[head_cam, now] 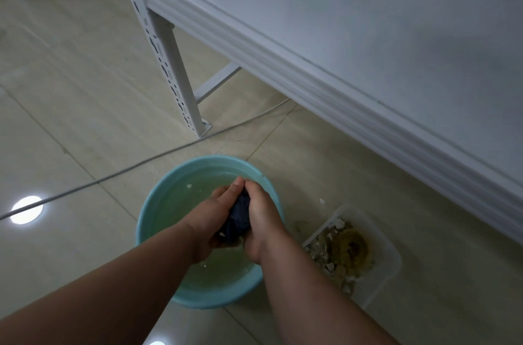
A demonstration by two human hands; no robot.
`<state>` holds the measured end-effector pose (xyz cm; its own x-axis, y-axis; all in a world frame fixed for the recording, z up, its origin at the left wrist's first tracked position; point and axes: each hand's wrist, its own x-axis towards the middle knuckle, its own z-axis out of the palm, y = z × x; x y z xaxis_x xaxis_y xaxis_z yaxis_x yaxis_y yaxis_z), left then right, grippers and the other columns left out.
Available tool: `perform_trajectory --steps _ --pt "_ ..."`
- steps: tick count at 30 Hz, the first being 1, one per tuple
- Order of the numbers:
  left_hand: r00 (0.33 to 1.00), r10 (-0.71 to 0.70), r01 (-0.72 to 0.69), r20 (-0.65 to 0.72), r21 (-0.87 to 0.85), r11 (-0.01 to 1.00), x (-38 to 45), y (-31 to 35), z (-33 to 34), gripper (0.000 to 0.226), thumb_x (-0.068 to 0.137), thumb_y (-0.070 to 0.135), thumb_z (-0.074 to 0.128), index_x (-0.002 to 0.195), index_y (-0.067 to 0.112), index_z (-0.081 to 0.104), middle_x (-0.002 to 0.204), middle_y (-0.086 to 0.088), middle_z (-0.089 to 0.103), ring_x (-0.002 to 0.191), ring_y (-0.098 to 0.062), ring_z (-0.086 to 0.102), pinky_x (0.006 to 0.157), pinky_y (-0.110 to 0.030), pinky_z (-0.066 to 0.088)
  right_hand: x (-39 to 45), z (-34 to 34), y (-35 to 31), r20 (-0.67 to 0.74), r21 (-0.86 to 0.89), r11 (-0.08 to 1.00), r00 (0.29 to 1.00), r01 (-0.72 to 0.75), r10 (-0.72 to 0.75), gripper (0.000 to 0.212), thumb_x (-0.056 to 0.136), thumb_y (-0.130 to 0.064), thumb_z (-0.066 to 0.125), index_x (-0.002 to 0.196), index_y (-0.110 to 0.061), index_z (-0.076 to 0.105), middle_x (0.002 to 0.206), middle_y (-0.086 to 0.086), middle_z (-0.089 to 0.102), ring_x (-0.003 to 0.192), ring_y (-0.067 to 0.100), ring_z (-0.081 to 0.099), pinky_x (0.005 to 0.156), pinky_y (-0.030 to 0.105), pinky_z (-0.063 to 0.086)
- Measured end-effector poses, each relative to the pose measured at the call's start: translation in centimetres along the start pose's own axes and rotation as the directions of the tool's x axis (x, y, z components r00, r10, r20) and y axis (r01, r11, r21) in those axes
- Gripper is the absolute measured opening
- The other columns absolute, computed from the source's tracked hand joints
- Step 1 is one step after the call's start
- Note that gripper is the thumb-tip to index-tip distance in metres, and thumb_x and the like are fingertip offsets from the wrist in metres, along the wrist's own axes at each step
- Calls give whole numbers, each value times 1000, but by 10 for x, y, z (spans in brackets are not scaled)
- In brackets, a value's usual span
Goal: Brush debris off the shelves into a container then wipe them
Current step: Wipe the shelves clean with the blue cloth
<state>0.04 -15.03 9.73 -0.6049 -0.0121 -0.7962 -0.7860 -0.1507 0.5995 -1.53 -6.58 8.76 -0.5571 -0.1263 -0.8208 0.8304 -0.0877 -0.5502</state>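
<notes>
A dark blue cloth (240,216) is bunched between both hands above a light blue basin (158,203) of cloudy water on the floor. My left hand (210,217) grips the cloth from the left, and my right hand (261,220) grips it from the right, fingertips meeting at the top. Most of the cloth is hidden by the hands. To the right of the basin sits a clear plastic container (387,262) with pale debris and a yellowish clump inside. The white shelf (368,33) fills the upper right.
The shelf's perforated white leg (175,76) stands on the beige tiled floor behind the basin. A thin cable (113,175) runs across the floor from left to under the shelf. A small white scrap (322,201) lies near the container.
</notes>
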Motion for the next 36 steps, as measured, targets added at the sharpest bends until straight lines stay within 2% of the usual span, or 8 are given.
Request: perform_trajectory --steps 6,11,15,18,22,29,33,36 --pt "999 -33 33 -16 -20 999 -56 35 -5 36 82 44 68 108 19 66 102 -15 71 93 -35 68 78 -47 56 -62 -8 -34 39 -88 996 999 -15 18 28 88 -29 45 89 -15 70 86 4 70 78 22 63 61 29 44" --pt "986 30 -32 -163 -13 999 -125 78 -3 19 89 27 64 104 18 67 95 -14 71 74 -30 64 50 -24 42 -134 5 -71 -33 -201 979 999 -33 27 14 87 -13 47 87 -16 60 88 8 61 78 22 54 70 30 40" --pt "977 35 -38 -212 -7 999 -196 123 -1 16 80 17 66 96 22 68 96 -13 71 91 -37 67 78 -52 54 -196 22 -105 -73 -256 966 996 26 -46 14 89 -10 52 96 -19 60 93 9 63 79 20 57 61 26 41" --pt "989 -9 18 -151 53 998 -248 158 -4 22 78 4 54 87 23 62 92 -14 67 78 -31 62 60 -30 48 -242 33 -133 -105 -284 955 987 88 -122 11 86 -10 58 96 -16 58 90 9 63 73 20 56 51 23 36" --pt "994 -37 58 -102 217 974 -309 210 -15 13 74 0 54 76 5 66 86 -25 66 69 -30 62 62 -34 50 -307 48 -181 -107 -373 911 967 177 -232 9 85 -14 62 93 -13 57 83 8 61 61 16 51 46 23 34" --pt "987 157 -136 27 660 739 -420 314 -20 23 85 5 56 95 16 73 86 -4 65 75 -16 56 70 -26 49 -433 79 -269 -31 -486 839 955 243 -294 16 90 -23 65 82 -14 54 79 4 61 66 15 55 49 19 39" --pt "968 212 -248 135 649 719 -486 373 -11 59 77 -4 41 123 28 58 92 -7 67 71 -19 59 59 -28 45 -514 97 -325 37 -522 801 947 292 -321 22 91 -30 64 82 -15 51 77 2 58 63 13 52 50 19 38" --pt "939 233 -342 252 636 692 -531 412 6 76 71 -3 54 135 37 43 96 -7 67 67 -19 62 56 -28 46 -568 104 -364 93 -557 742 916 373 -391 20 88 -33 64 78 -17 57 76 0 61 65 12 56 56 22 41"
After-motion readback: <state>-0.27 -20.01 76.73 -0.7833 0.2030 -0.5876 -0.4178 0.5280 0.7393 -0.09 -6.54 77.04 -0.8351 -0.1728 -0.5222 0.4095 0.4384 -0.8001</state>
